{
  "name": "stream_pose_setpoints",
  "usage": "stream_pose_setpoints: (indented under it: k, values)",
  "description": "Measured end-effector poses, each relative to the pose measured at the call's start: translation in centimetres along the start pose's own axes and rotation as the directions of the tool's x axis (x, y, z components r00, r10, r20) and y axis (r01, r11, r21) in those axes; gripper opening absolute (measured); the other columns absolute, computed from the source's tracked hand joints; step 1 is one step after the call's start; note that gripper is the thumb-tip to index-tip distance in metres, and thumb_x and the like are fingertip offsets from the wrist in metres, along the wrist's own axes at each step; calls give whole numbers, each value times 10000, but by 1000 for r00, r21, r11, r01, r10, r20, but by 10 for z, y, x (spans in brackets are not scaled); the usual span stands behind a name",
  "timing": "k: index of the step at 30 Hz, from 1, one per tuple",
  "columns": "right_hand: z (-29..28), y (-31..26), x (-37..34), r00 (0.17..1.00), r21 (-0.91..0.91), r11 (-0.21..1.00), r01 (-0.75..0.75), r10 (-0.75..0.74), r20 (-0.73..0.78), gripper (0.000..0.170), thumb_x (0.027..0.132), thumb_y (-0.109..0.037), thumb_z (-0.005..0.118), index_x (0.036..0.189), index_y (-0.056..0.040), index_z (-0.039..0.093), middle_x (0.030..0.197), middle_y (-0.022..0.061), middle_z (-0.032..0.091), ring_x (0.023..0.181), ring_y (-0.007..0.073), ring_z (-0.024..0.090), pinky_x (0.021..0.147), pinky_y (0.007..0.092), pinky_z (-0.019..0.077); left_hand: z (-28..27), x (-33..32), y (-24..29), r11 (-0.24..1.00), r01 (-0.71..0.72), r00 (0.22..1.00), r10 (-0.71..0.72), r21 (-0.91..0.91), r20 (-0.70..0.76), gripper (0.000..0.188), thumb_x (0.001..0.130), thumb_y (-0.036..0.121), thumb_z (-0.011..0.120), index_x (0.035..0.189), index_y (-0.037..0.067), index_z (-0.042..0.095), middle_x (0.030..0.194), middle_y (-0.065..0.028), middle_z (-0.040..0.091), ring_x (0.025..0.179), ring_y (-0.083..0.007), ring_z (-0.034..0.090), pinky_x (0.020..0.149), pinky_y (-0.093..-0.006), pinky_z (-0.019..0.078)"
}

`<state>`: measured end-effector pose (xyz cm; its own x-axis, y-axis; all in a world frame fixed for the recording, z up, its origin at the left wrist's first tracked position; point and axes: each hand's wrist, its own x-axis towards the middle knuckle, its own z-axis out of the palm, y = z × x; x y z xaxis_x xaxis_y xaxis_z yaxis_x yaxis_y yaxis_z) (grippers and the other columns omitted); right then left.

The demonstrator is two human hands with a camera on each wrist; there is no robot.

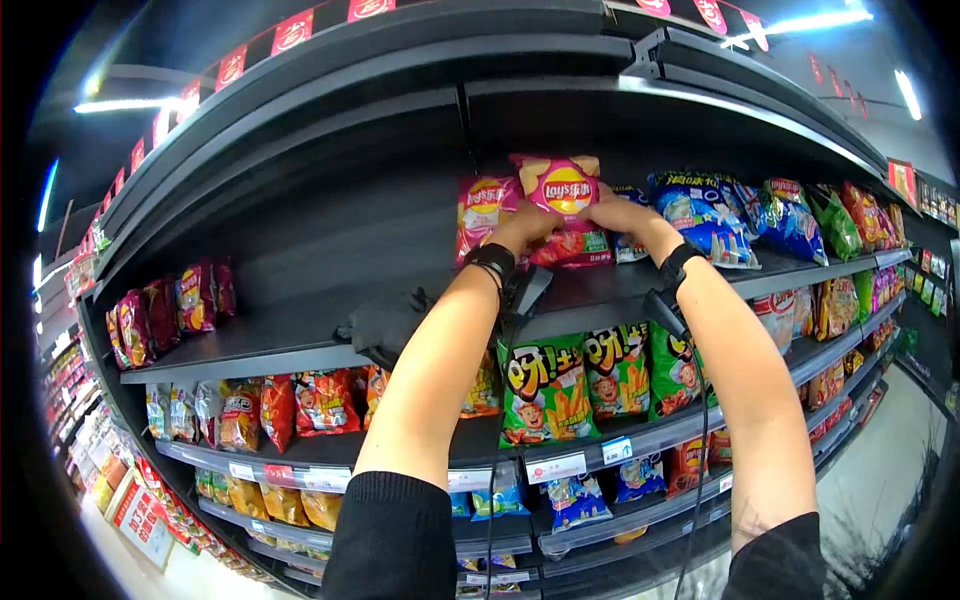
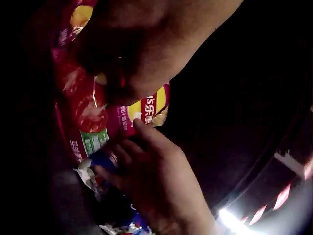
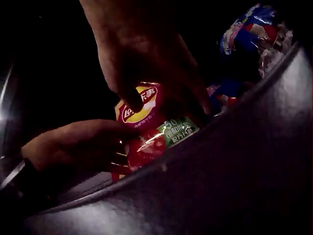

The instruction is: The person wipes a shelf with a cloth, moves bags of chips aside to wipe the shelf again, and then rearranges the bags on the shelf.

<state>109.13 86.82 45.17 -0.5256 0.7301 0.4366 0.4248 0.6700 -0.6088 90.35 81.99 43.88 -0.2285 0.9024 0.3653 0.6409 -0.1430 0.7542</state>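
Observation:
A magenta bag of Lay's chips point(image 1: 568, 185) stands upright on the upper shelf, with tomatoes printed on its lower front. My left hand point(image 1: 528, 228) holds its left side, between it and a second magenta Lay's bag point(image 1: 480, 200). On the other side my right hand point(image 1: 622, 213) grips the bag, thumb over the front and fingers along the right edge. In the right wrist view the bag's yellow logo point(image 3: 141, 108) shows between both hands. Seen from the left wrist, my left hand point(image 2: 142, 49) covers much of the bag; several fingertips are hidden in shadow.
Blue snack bags point(image 1: 700, 205) stand to the right on the same shelf; several magenta bags point(image 1: 195, 298) stand at its far left. A dark grey soft bundle point(image 1: 385, 325) lies at the shelf's front edge. Green snack bags point(image 1: 545, 390) fill the shelf below. Cables hang from both wrists.

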Motion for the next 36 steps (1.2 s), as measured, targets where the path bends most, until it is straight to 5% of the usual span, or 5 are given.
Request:
stream_pose_setpoints:
  k: [14, 20, 24, 29, 36]
  values:
    - [-21, -42, -51, 986, 216, 975, -46, 78, -145, 731, 895, -365, 693, 1528, -151, 398, 1349, 112, 616, 1214, 240, 584, 899, 446, 524, -11, -23, 12, 852, -301, 953, 282, -428, -109, 553, 750, 353, 884, 1141, 15, 690, 1050, -83, 711, 863, -193, 666, 751, -299, 527]
    - [-21, -84, -106, 970, 163, 976, 148, -110, -219, 763, 880, -236, 703, 1544, -41, 381, 1257, 128, 658, 1131, 208, 619, 968, 320, 470, -28, -63, 58, 930, -242, 966, 204, -275, -159, 1095, 788, 514, 758, 1498, -145, 248, 1436, -322, 509, 1281, -346, 589, 1009, -380, 510]
    - [-26, -73, -108, 974, 186, 962, 198, -172, -147, 712, 915, -276, 645, 1560, -133, 380, 1384, 95, 585, 1215, 200, 558, 1016, 370, 407, -29, -91, 62, 952, -183, 963, 123, -246, -240, 1142, 754, 504, 781, 1442, -203, 208, 1144, -274, 692, 1003, -297, 721, 812, -379, 584]
    - [8, -91, -129, 924, 287, 881, 376, -334, -186, 699, 949, -230, 623, 1557, -29, 342, 1435, 153, 536, 1318, 224, 523, 1117, 336, 391, -49, -120, 24, 764, -634, 760, 644, 122, -86, 425, 964, 383, 557, 1294, 142, 671, 1199, -354, 626, 1158, -432, 619, 1037, -441, 469]
    - [79, -172, -154, 863, 315, 804, 505, -466, -195, 656, 1002, -270, 592, 1554, -30, 332, 1464, 176, 501, 1317, 235, 542, 1098, 362, 458, -175, -250, -5, 908, -281, 959, 280, -311, -51, 1074, 822, 431, 755, 1481, -195, 183, 1403, -341, 519, 1267, -414, 572, 1047, -394, 485]
